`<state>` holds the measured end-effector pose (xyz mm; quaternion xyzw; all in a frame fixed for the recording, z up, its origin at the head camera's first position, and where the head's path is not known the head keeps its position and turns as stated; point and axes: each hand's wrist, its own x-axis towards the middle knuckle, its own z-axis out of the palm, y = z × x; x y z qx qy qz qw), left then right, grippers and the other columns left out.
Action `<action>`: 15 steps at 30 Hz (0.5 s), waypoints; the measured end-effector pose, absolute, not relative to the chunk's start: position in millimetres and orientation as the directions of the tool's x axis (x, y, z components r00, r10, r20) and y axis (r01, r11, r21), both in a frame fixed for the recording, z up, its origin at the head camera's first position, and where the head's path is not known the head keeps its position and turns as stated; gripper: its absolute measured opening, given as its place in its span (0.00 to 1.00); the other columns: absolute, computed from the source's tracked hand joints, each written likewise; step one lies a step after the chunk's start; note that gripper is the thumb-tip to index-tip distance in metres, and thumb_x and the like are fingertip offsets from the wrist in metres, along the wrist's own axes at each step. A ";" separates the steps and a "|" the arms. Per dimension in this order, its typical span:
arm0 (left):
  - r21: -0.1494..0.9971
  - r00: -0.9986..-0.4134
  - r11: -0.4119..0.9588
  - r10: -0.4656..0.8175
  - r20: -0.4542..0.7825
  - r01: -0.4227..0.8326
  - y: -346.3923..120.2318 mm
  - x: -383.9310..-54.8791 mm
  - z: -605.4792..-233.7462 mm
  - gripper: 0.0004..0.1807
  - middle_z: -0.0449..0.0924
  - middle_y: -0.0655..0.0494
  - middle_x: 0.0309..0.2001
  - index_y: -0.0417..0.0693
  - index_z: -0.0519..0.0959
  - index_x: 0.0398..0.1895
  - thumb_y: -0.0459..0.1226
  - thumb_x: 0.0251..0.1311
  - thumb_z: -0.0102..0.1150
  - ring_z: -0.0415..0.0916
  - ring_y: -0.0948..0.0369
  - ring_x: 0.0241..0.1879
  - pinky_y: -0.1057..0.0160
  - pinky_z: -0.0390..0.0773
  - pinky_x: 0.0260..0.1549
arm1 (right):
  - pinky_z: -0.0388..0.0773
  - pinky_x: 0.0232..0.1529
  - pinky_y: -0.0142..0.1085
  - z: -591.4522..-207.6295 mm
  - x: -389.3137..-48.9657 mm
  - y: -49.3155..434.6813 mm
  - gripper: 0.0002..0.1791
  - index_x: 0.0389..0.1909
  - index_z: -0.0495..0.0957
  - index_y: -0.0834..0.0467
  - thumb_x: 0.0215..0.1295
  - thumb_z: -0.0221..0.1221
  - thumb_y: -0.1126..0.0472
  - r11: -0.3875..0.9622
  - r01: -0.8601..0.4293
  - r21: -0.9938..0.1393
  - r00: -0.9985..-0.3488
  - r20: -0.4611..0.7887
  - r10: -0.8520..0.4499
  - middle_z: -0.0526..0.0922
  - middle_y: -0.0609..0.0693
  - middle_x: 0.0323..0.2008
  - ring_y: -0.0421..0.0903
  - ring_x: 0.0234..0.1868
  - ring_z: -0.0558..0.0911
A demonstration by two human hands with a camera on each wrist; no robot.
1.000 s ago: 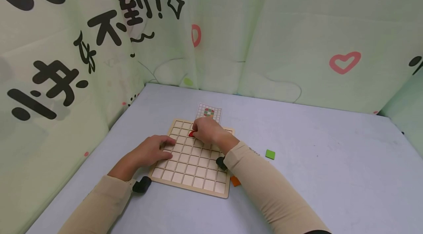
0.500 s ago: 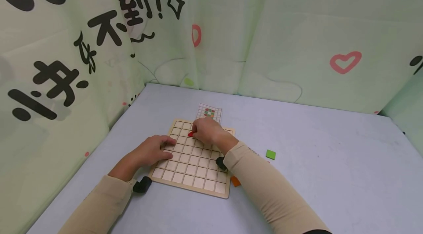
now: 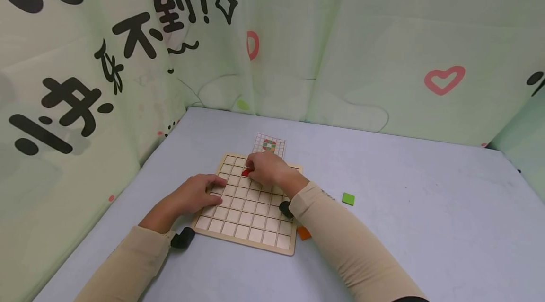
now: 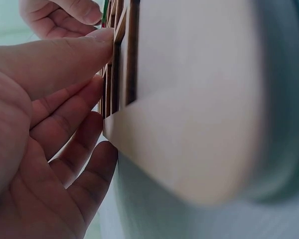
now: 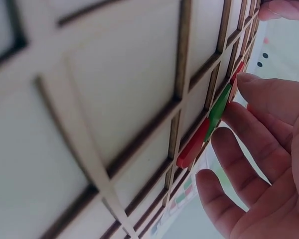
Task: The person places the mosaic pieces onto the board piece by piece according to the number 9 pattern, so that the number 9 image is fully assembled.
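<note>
A wooden grid board lies on the table in the head view. My right hand is over its far part, and the thumb and index finger pinch a red tile at the grid surface. Beside it in the right wrist view, a green tile and another red tile sit in a line on the grid; the right hand hides them in the head view. My left hand rests at the board's left edge, fingers loosely extended, thumb and fingertips touching the board.
Behind the board lies a printed grid card with a coloured pattern, partly covered by the right hand. To the right are a green tile and an orange tile, the latter partly behind the sleeve. A curtain hangs around the table.
The right hand and the red tile at its fingertips have shifted very slightly left. The left hand and the board have stayed in place.
</note>
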<state>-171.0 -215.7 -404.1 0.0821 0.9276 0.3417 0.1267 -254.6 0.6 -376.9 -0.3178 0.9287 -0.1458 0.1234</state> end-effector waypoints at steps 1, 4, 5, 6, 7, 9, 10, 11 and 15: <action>0.654 -0.955 0.753 0.238 -0.179 0.065 -215.5 -170.9 -403.8 0.23 0.74 0.43 0.64 0.42 0.78 0.61 0.35 0.61 0.68 0.64 0.44 0.68 0.43 0.66 0.64 | 0.77 0.46 0.38 -376.6 -254.5 1.0 0.12 0.51 0.80 0.58 0.69 0.62 0.60 0.754 -0.553 -0.354 -0.767 -0.138 -0.627 0.83 0.50 0.43 0.45 0.39 0.78; 0.654 -0.955 0.754 0.237 -0.178 0.065 -215.3 -170.6 -403.1 0.23 0.74 0.43 0.64 0.43 0.78 0.61 0.35 0.62 0.67 0.64 0.44 0.68 0.43 0.66 0.64 | 0.77 0.48 0.38 -376.3 -254.7 2.9 0.14 0.52 0.80 0.58 0.68 0.62 0.61 0.749 -0.550 -0.368 -0.763 -0.144 -0.631 0.83 0.50 0.45 0.46 0.42 0.79; 0.655 -0.955 0.753 0.236 -0.178 0.064 -215.3 -170.5 -402.7 0.23 0.74 0.43 0.64 0.43 0.78 0.61 0.35 0.62 0.67 0.64 0.44 0.68 0.43 0.66 0.64 | 0.77 0.50 0.39 -376.3 -254.9 3.7 0.15 0.53 0.80 0.58 0.68 0.62 0.62 0.748 -0.546 -0.377 -0.762 -0.147 -0.630 0.84 0.50 0.46 0.46 0.44 0.80; 0.655 -0.955 0.752 0.236 -0.177 0.064 -215.2 -170.4 -402.4 0.23 0.74 0.43 0.64 0.43 0.78 0.61 0.35 0.62 0.67 0.64 0.44 0.68 0.43 0.66 0.64 | 0.76 0.51 0.39 -376.5 -255.2 4.6 0.16 0.55 0.79 0.58 0.67 0.61 0.62 0.747 -0.542 -0.385 -0.762 -0.151 -0.630 0.84 0.50 0.48 0.47 0.47 0.80; 0.655 -0.956 0.753 0.235 -0.176 0.065 -215.2 -170.3 -402.1 0.23 0.74 0.43 0.64 0.43 0.78 0.61 0.35 0.62 0.67 0.64 0.44 0.68 0.43 0.66 0.63 | 0.76 0.53 0.39 -376.7 -255.6 5.5 0.17 0.57 0.79 0.58 0.67 0.61 0.63 0.745 -0.538 -0.394 -0.760 -0.155 -0.631 0.83 0.51 0.50 0.47 0.50 0.80; 0.655 -0.956 0.753 0.236 -0.176 0.065 -215.2 -170.1 -401.6 0.23 0.74 0.43 0.64 0.43 0.78 0.61 0.36 0.62 0.67 0.64 0.44 0.68 0.43 0.66 0.63 | 0.75 0.56 0.40 -377.2 -256.4 7.2 0.19 0.59 0.77 0.59 0.67 0.59 0.64 0.740 -0.530 -0.415 -0.758 -0.161 -0.633 0.83 0.52 0.53 0.49 0.54 0.80; 0.655 -0.955 0.753 0.237 -0.176 0.066 -215.3 -170.0 -401.4 0.23 0.74 0.43 0.64 0.43 0.78 0.61 0.35 0.62 0.67 0.64 0.44 0.68 0.43 0.66 0.64 | 0.74 0.57 0.40 -377.6 -256.7 7.9 0.20 0.60 0.77 0.59 0.67 0.59 0.65 0.737 -0.525 -0.425 -0.757 -0.163 -0.633 0.82 0.52 0.55 0.49 0.56 0.79; 0.656 -0.955 0.752 0.238 -0.176 0.066 -215.2 -169.9 -401.4 0.23 0.73 0.43 0.64 0.43 0.78 0.61 0.35 0.62 0.67 0.64 0.44 0.68 0.43 0.66 0.64 | 0.74 0.58 0.40 -377.9 -257.1 8.5 0.21 0.60 0.76 0.59 0.67 0.59 0.65 0.735 -0.519 -0.436 -0.757 -0.166 -0.632 0.82 0.52 0.55 0.50 0.57 0.79; 0.660 -0.954 0.748 0.241 -0.177 0.066 -215.1 -169.5 -402.0 0.23 0.74 0.43 0.64 0.42 0.78 0.60 0.35 0.62 0.67 0.64 0.44 0.68 0.43 0.66 0.64 | 0.73 0.58 0.41 -378.6 -257.3 10.1 0.22 0.61 0.76 0.60 0.65 0.59 0.65 0.728 -0.513 -0.455 -0.755 -0.164 -0.635 0.82 0.53 0.55 0.50 0.57 0.78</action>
